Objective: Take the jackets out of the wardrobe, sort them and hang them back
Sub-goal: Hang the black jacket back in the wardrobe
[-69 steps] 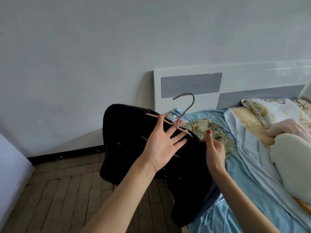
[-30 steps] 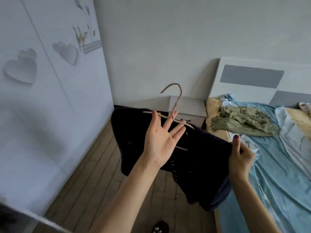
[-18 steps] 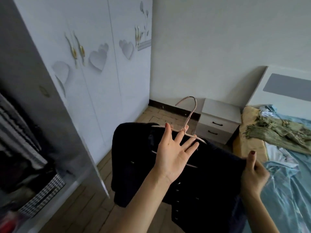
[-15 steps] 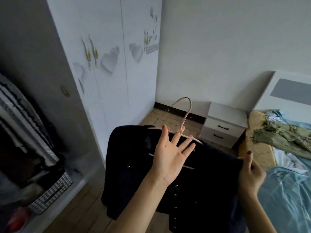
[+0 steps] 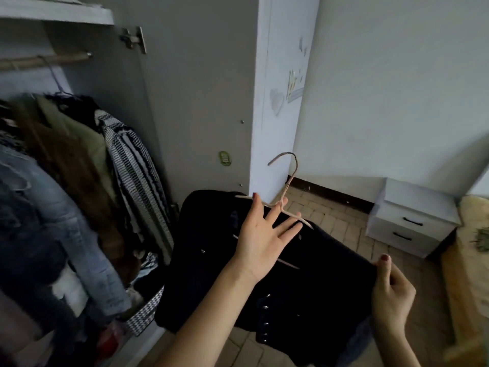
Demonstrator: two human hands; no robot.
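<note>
Before the now-visible open wardrobe, left hand spread under the hanger, right hand pinching the jacket.

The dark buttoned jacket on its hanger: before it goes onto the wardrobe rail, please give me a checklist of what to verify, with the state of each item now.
1. Dark buttoned jacket sits on the thin pale hanger: ok.
2. Hook free and pointing up: ok.
3. Left hand supports the hanger with spread fingers, no closed grip: not ok.
4. Right hand pinches the jacket's edge: ok.
5. Wooden rail reachable, bare at its right end: ok.
6. Jacket buttoned shut: cannot tell.
</note>
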